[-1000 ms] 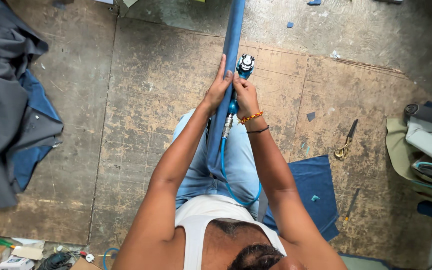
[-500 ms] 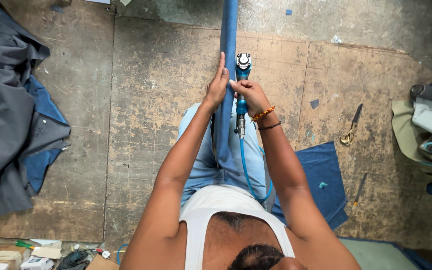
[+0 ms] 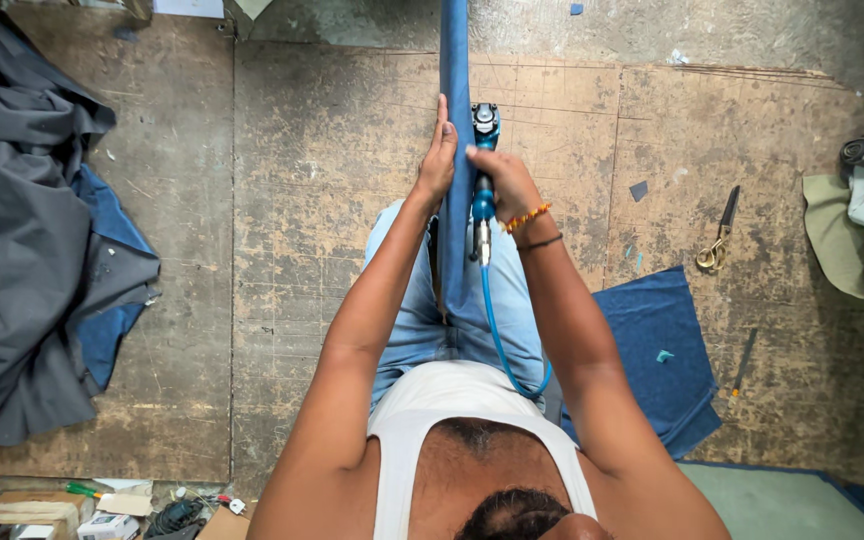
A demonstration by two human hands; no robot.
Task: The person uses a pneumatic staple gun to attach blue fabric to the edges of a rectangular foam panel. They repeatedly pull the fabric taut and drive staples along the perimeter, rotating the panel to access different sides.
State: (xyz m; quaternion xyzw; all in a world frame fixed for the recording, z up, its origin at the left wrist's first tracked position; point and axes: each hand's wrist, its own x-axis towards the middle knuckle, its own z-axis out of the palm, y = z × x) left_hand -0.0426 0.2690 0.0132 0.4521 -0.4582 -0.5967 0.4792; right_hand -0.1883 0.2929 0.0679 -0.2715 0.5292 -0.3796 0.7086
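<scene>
Grey cloth [image 3: 32,230] lies heaped on the floor [image 3: 302,200] well left of the hands. A long blue strip [image 3: 455,60] runs up between them. The left hand [image 3: 438,160] presses flat on its side; the right hand [image 3: 502,180] is clamped around a blue stapler [image 3: 485,125], hose [image 3: 502,330] trailing back. Scissors [image 3: 720,235] lie well right.

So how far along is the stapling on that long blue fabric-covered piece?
Done: blue fabric already wraps the long narrow piece wherever it shows. In hand: the left hand presses the fabric flat against it, while the right hand grips a blue air-powered staple gun, hose attached, against its right edge. Left: no staples are visible, so I cannot tell how much remains. The yellow-handled scissors lie unused on the worn wooden floor.
</scene>
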